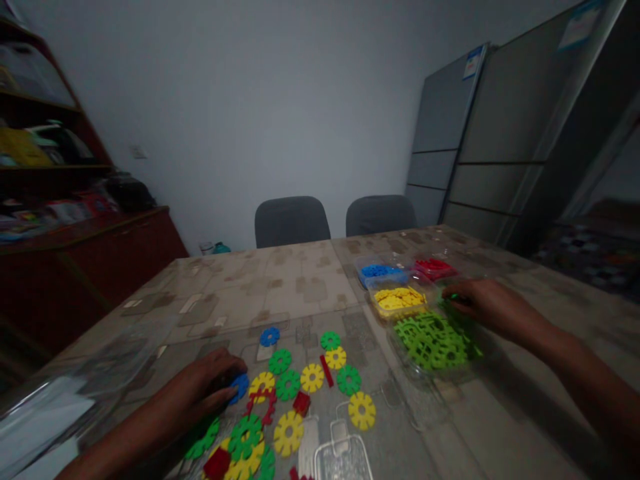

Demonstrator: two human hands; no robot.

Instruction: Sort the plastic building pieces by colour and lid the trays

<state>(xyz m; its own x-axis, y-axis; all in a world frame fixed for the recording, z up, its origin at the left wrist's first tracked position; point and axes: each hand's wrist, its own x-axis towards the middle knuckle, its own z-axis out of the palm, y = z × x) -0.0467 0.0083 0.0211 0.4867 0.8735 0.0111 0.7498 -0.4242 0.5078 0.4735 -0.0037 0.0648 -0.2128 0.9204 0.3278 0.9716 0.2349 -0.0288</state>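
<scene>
Across the room, a person sits working at a desk [295, 287] covered with a patterned cloth, both forearms reaching in over it. The left hand [220, 379] is low over the near part of the desk, its fingers curled and its thumb set opposite, pinching a blue disc [240, 388] at the tips. The right hand [477, 301] is out on the far side of the tubs, fingers bent downward, with a green piece [454, 297] at the fingertips; I can't tell whether it is gripped or only touched.

Next to that hand stands a group of clear tubs, set close together: one with blue pieces [381, 271], one with red pieces [434, 267], one with yellow pieces [400, 299], and, nearest the person, one piled with light green pieces [436, 341].

Between the two hands, notched discs lie scattered on the cloth. A lone blue wheel [270, 337] is farthest to the left at the back; a red stick [327, 371] lies slantwise just beside a yellow disc [335, 358]. A red toothed ring [263, 405] is close to the left hand, and a small red block [301, 403] touches the top of another yellow piece. Nearer the person, a green wheel [245, 437] overlaps yellow ones. Two grey chairs [291, 223] stand beyond the desk, against a pale wall [250, 100].
</scene>
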